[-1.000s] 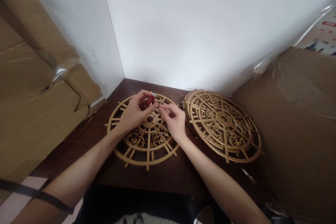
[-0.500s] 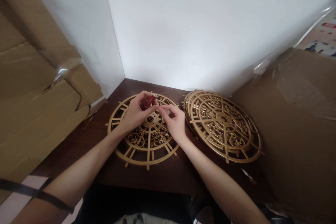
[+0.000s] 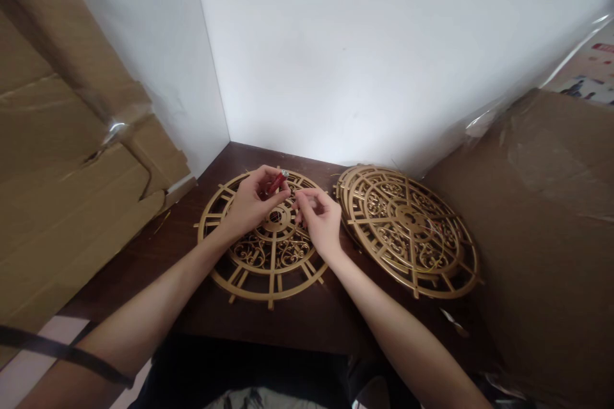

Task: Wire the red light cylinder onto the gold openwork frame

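My left hand is closed around a red lighter, its metal top pointing up and to the right. Just right of it, my right hand is in a pinch, thumb against fingertips; whatever it may hold is too small to make out. Both hands hover over a round gold openwork frame with spokes and scrollwork, lying on the dark table. They cover part of its upper half. A fine thread-like line shows across the frame's centre ring.
More gold round frames lie stacked to the right, a thin yellow strand on top. A small blade-like tool rests near the front right. Cardboard boxes stand left and right. A white wall closes off the back.
My right hand has moved slightly right, so its fingertips are now apart from my left hand. The left hand still holds the lighter in about the same place.
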A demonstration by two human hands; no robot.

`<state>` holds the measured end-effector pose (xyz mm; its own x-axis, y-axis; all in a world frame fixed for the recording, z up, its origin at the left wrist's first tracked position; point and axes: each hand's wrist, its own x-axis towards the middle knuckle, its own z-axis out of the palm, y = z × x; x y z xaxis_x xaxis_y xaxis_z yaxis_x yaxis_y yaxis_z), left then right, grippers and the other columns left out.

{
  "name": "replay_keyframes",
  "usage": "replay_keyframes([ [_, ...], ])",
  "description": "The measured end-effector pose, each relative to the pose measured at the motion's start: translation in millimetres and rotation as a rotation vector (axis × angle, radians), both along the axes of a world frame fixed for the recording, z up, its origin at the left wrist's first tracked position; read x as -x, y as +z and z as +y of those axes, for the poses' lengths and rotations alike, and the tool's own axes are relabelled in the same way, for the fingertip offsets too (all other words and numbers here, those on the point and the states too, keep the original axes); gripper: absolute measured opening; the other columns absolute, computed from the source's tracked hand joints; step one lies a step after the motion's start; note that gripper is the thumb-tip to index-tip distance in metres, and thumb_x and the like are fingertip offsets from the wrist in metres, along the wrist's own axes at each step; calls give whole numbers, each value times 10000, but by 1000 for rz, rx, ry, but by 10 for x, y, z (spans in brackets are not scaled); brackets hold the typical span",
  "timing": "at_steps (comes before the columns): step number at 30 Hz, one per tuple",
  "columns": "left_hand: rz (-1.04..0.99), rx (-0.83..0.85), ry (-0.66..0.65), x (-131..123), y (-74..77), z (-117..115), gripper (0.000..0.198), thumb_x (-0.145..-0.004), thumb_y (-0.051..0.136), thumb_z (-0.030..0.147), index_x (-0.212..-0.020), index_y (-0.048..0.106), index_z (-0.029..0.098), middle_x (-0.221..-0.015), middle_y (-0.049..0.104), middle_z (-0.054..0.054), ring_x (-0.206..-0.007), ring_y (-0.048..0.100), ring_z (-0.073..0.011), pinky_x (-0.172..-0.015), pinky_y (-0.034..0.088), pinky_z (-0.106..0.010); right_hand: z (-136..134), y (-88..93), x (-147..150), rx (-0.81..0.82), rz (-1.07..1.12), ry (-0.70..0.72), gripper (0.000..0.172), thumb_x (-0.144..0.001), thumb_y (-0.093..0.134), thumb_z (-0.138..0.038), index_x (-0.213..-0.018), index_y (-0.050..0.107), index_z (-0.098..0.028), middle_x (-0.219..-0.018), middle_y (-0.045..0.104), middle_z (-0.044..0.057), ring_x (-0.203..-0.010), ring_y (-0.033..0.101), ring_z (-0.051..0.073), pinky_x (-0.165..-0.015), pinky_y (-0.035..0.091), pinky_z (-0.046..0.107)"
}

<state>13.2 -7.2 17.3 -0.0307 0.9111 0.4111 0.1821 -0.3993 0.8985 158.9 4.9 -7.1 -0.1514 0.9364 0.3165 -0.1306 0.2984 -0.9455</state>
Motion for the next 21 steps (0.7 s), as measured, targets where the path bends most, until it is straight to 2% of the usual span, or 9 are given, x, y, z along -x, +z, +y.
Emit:
replay_keyframes([
  [3, 20, -16, 4, 1, -15, 0, 231, -742, 668, 230, -907, 525, 154, -809, 607, -21, -716, 556, -95, -641, 436, -217, -11, 27, 0, -12, -30, 15, 166, -787, 629, -309, -870, 639, -165, -589, 574, -35, -448, 491, 67, -419, 381, 181],
  [8, 78, -39, 19, 8, -37, -11, 230, -756, 658, 268, -912, 529, 159, -827, 594, -25, -733, 552, -102, -661, 442, -219, -1, 28, -7, -72, -85, -40, 146, -793, 631, -301, -818, 642, -158, -538, 496, -56, -434, 402, 48, -430, 333, 184],
  [11, 121, -24, 13, 10, -24, -33, 212, -836, 563, 317, -983, 530, 168, -771, 563, -7, -664, 517, -88, -598, 414, -204, 21, 16, -10, -17, -11, -53, 168, -809, 614, -335, -812, 606, -167, -509, 461, -71, -412, 393, 49, -403, 312, 180],
  [15, 277, -27, 16, 2, 26, -67, 226, -893, 462, 332, -1014, 539, 158, -646, 534, 17, -553, 459, -78, -531, 368, -196, 33, 21, -10, 30, 108, -40, 197, -830, 582, -379, -822, 532, -188, -506, 454, -84, -390, 392, 50, -375, 301, 173],
  [21, 367, -67, -41, -20, 58, -81, 328, -908, 424, 284, -1198, 515, 163, -691, 586, 7, -558, 501, -80, -571, 416, -201, 31, -5, -10, -33, 50, -50, 191, -840, 569, -383, -838, 548, -193, -507, 392, -85, -413, 340, 53, -396, 268, 187],
])
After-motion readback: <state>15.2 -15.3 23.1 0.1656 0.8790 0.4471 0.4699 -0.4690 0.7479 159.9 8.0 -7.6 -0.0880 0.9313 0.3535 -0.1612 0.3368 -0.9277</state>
